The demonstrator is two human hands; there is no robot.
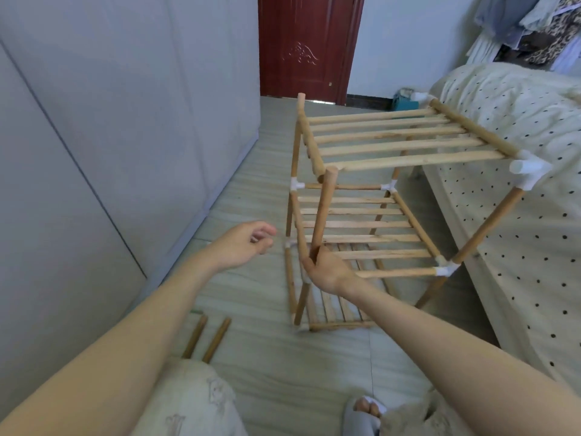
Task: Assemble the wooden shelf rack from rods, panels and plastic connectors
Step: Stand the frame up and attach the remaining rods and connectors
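left hand (243, 245) loosely curled, right hand (327, 272) gripping.

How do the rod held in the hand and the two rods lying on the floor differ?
The held rod stands nearly upright at the rack's front-left corner, gripped low by the right hand; the floor rods lie loose side by side. The held rod's top reaches the top shelf; the floor rods touch no part of the rack. All three are plain round wood.

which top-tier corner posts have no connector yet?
The two left ones: the far-left post and the near-left post held by the right hand. Both right corners carry white connectors.
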